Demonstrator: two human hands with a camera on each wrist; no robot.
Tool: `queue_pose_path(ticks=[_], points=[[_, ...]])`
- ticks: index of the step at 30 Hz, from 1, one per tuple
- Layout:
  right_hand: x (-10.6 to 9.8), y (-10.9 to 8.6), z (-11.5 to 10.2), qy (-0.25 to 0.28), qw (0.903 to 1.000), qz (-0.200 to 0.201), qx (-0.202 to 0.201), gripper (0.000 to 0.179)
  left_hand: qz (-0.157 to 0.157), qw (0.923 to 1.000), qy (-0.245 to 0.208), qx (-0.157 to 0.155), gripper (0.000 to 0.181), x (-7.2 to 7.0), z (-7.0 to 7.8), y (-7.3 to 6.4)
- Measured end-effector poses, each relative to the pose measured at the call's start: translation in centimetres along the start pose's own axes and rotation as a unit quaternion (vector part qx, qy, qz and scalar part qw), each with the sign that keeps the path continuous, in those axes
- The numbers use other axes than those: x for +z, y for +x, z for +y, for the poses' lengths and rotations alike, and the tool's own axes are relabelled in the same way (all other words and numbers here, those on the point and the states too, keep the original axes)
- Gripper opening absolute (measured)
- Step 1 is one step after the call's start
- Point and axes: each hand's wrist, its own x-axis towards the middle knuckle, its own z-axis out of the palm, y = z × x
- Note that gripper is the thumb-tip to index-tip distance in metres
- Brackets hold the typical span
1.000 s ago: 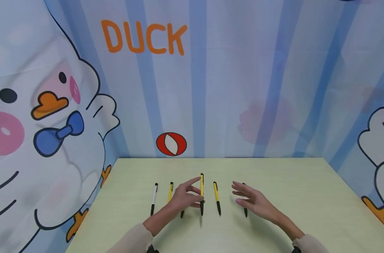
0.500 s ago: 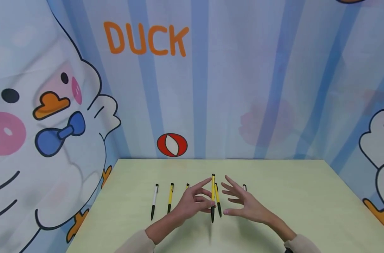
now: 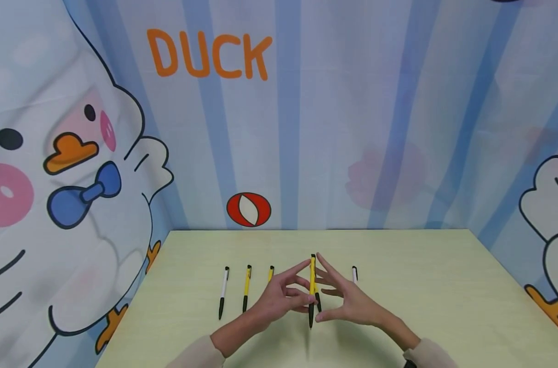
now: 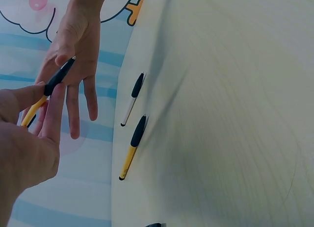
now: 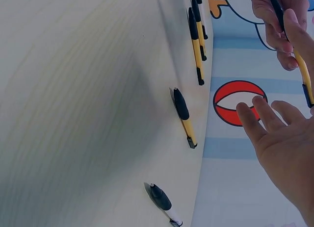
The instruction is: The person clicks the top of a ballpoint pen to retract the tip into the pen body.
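Note:
My left hand [image 3: 279, 301] pinches a yellow click pen [image 3: 312, 276] with a black grip between thumb and fingers, held upright above the table with its point down. Facing it from the other side, my right hand [image 3: 357, 304] has its fingers spread. Its index fingertip is right by the pen's top and its thumb is close to the black grip. In the left wrist view the pen [image 4: 59, 77] overlaps the right palm. Another yellow pen [image 3: 318, 301] lies on the table just behind the held one, partly covered.
On the pale table [image 3: 398, 255], a white pen [image 3: 224, 291] and a yellow pen [image 3: 247, 289] lie at left. Beside them, a yellow pen [image 3: 271, 272] is half hidden by my left hand. A white pen [image 3: 354, 274] lies behind my right hand. A duck-print curtain [image 3: 325, 128] stands behind.
My left hand has carried the upright yellow pen to the right. My right hand has moved left and turned its spread fingers toward the pen, so both hands are now close around it.

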Motion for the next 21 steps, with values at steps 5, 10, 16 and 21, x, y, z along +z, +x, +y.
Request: queue_pose_path(ticks=[5, 10, 16, 21], points=[[0.4, 0.2, 0.1, 0.0, 1.0, 0.002, -0.002, 0.117, -0.006, 0.9998, -0.017, -0.008, 0.074, 0.0, -0.1, -0.1], [0.6, 0.8, 0.0, 0.0, 0.9999, 0.009, -0.01, 0.117, 0.01, 0.9998, -0.017, -0.003, 0.073, -0.2, -0.1, -0.2], [0.9, 1.4, -0.4, -0.005, 0.9993, 0.036, -0.01, 0.114, 0.023, 0.9994, -0.023, -0.007, 0.073, -0.7, -0.1, -0.1], [1.2, 0.8, -0.5, -0.013, 0.9995, 0.024, -0.016, 0.119, 0.016, 0.9994, -0.028, -0.013, 0.073, -0.5, -0.3, -0.4]])
